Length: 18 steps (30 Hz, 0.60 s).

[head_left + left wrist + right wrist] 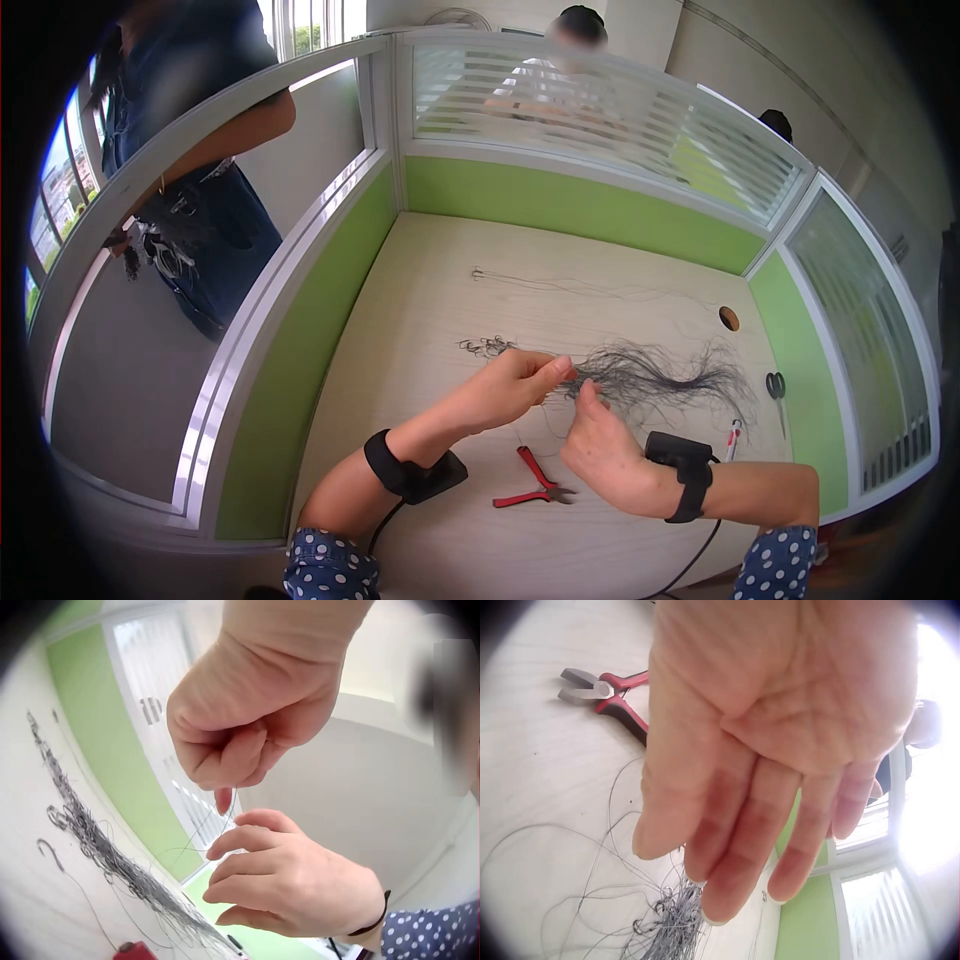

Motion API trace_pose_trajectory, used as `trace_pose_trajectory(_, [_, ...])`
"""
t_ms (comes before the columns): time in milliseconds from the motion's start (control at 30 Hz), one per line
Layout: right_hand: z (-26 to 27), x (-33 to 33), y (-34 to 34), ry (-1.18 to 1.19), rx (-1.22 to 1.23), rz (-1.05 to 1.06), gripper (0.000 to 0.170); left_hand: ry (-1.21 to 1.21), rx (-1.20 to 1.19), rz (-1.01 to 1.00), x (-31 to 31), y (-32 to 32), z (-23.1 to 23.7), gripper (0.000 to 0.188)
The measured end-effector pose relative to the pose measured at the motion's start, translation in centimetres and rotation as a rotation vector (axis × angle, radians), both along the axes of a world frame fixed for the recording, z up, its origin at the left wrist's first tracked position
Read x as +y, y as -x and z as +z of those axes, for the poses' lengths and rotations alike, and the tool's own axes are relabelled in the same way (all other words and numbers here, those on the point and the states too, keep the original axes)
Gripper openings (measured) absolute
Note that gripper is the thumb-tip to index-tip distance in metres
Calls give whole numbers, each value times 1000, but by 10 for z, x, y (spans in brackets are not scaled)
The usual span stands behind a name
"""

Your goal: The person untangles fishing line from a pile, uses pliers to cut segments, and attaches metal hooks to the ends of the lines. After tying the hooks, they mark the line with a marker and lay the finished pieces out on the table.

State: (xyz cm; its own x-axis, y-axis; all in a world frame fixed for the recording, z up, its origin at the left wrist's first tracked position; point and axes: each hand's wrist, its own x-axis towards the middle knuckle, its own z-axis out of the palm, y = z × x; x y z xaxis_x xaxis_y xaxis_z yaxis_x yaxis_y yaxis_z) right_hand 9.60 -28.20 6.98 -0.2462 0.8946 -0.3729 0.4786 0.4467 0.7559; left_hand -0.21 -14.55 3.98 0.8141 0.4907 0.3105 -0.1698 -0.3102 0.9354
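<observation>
A thin line (235, 801) hangs from my curled left fingers (240, 757), pinched just above the middle of the table (400, 300). My right fingers (240, 864) are loosely extended close by, with the strand near their tips; I can't tell whether one touches it.

Beneath and just beyond my fingers lies a bundle of dark lines (690, 383), its loose ends fanning toward the right edge of the table. A tangle of hooks (487, 346) sits at its left end, with tabletop stretching from there to the left edge.

Pliers (542, 485) with red handles lie spread open toward the near edge, between my forearms, so my right wrist has little room before meeting them. A pen (734, 438) and black scissors (777, 388) lie along the right edge, the scissors closer to it.

Farther off, a separate hooked line (570, 283) stretches across the table, leaving a broad strip up to the far edge. The round hole (729, 319) is near the far right corner. Green panels (560, 205) wall the left, far and right edges.
</observation>
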Motion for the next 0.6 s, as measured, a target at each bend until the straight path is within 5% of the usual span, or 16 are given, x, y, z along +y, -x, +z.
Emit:
trace_pose_trajectory(67, [1, 1, 3, -39, 45, -20, 18, 536, 369, -331, 8, 9, 18, 41])
trace_pose_trajectory(167, [5, 3, 6, -15, 41, -42, 18, 663, 326, -306, 1, 8, 20, 33])
trace_pose_trajectory(500, [-1, 2, 7, -32, -22, -44, 15, 692, 273, -338, -1, 6, 18, 31])
trace_pose_trajectory(600, [-1, 4, 6, -5, -93, -37, 21, 492, 261, -236, -9, 5, 22, 33])
